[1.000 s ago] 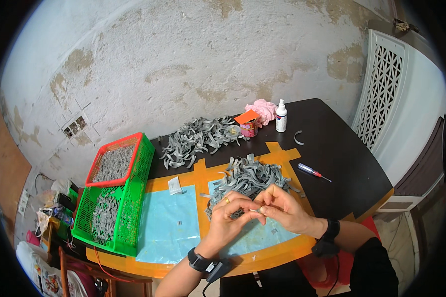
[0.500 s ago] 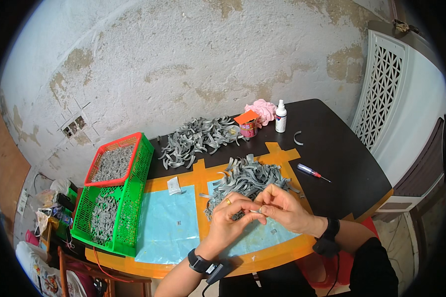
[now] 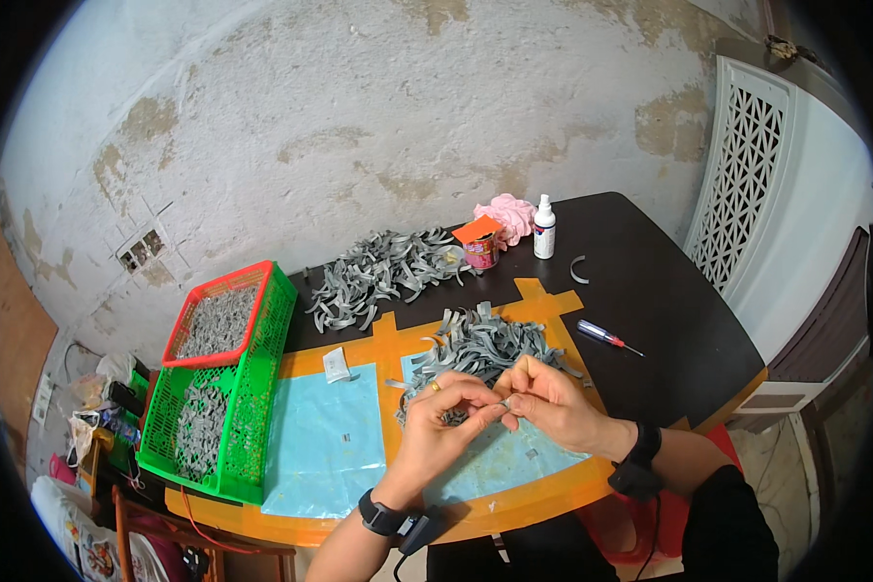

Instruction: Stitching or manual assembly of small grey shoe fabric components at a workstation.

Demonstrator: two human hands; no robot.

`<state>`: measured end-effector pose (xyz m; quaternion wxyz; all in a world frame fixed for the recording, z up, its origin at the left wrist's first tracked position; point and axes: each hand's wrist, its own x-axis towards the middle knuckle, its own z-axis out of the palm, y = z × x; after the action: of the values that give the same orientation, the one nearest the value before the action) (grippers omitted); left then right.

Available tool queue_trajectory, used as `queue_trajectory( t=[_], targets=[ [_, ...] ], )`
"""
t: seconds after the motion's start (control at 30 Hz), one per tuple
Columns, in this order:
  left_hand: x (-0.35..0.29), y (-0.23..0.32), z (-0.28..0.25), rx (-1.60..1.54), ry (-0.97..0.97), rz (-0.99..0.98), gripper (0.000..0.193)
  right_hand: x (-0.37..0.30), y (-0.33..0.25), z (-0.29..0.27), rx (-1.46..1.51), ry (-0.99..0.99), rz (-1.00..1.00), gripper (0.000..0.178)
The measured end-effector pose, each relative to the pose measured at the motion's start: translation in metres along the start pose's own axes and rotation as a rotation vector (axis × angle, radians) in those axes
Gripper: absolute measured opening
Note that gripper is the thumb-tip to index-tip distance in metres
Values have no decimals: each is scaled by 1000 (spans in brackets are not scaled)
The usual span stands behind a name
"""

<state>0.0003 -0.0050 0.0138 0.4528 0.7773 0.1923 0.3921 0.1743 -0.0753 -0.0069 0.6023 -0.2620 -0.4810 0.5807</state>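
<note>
My left hand (image 3: 441, 417) and my right hand (image 3: 553, 405) meet fingertip to fingertip over the near edge of a heap of grey curved strips (image 3: 493, 344). Both are closed in a pinch on a small greyish piece (image 3: 505, 404); fingers cover most of it, so its kind is unclear. Beneath them lies a light blue plastic sheet (image 3: 500, 470), taped down with orange tape (image 3: 393, 369). A tiny grey bit (image 3: 532, 453) rests on that sheet below my right hand. A ring is on my left hand, and both wrists wear black straps.
At left, a green basket (image 3: 231, 451) and a red basket (image 3: 255, 325) hold small grey pieces. Another strip heap (image 3: 383, 276) lies behind. Farther right are a tin (image 3: 481, 254), pink cloth (image 3: 510, 218), white spray bottle (image 3: 544, 230) and screwdriver (image 3: 606, 336). A white packet (image 3: 336, 365) lies left.
Both hands shift very slightly, and the fingertips change their hold on the small piece. The whole view has slid a little to the left. Other things stay in place.
</note>
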Motion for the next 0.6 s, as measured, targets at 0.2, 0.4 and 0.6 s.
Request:
queue_trajectory(
  t=[0.2,0.4,0.6],
  targets=[
    [0,4,-1,109,73,68,13,1,0,-4,-19,3,-8,20],
    [0,2,-5,342,130,203,15,2,-1,-4,-83,10,-47,21],
    [0,6,-5,387,86,232,15,2,-1,-3,-203,13,-114,21]
  ],
)
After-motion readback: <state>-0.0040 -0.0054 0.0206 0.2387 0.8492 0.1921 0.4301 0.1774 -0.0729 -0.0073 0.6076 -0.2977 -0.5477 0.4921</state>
